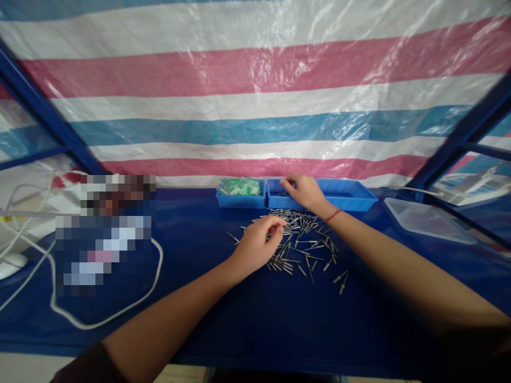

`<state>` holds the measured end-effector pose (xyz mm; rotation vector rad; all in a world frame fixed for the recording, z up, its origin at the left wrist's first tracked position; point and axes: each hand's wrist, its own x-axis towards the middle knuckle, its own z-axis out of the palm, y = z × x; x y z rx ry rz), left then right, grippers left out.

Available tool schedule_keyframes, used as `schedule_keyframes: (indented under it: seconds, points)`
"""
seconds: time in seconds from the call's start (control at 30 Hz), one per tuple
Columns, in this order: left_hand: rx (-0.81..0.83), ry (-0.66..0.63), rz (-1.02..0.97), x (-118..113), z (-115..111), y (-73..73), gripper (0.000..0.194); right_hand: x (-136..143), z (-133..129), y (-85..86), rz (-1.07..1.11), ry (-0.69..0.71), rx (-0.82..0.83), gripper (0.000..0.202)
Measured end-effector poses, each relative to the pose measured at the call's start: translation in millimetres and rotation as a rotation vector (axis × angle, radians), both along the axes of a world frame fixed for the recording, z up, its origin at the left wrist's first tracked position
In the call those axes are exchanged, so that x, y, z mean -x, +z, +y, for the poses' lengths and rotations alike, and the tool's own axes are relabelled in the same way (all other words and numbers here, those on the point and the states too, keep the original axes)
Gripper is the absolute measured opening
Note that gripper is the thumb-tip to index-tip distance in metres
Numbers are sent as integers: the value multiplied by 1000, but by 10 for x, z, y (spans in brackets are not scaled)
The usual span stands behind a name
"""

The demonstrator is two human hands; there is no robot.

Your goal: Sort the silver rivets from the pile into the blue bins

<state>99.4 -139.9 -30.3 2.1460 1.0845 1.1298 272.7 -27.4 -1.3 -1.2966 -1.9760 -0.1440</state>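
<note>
A loose pile of metal blind rivets (293,247) lies on the dark blue table. My left hand (258,242) is over the left part of this pile, its fingers curled in towards the thumb; whatever they hold is hidden. Above the left end of a long blue tray (351,201) is my right hand (306,191), with a red string round the wrist. Its thumb and fingertips are pinched together, and I cannot make out what is between them. A few thin metal pieces show inside the tray below it.
A smaller blue bin (241,201) holding green-and-clear packets (239,186) stands left of the tray. At right lies a clear plastic lid (429,221). A white cable (157,271) loops across the table's left side. A striped plastic sheet (255,127) hangs behind.
</note>
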Motion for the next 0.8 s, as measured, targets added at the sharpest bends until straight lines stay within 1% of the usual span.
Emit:
schedule_keyframes:
  seconds: [0.03, 0.1, 0.2, 0.27, 0.37, 0.47, 0.53, 0.67, 0.8]
  points:
    - [-8, -6, 17, 5, 5, -3, 13, -36, 9, 1, -3, -9, 5, 28]
    - [-26, -16, 52, 17, 17, -7, 14, -149, -63, 24, -2, -29, 6, 29]
    - [-66, -23, 136, 28, 35, -3, 15, -407, -326, 32, 23, -64, 2, 26]
    - [-87, -20, 205, 24, 50, 4, 15, -606, -521, -38, 84, -87, 27, 25]
    - [-110, -10, 287, -7, 92, 26, 15, -860, -701, -245, 166, -97, 120, 25]
    - [-139, -12, 374, -75, 173, 70, 17, -984, -698, -439, 294, -110, 232, 25]
    - [-171, -34, 469, -147, 253, 111, 19, -999, -641, -507, 345, -99, 271, 26]
    - [-300, -48, 760, -351, 467, 197, 27, -982, -565, -534, 361, -55, 292, 25]
    - [-331, -138, 872, -550, 653, 254, 25, -984, -581, -530, 372, -47, 291, 26]
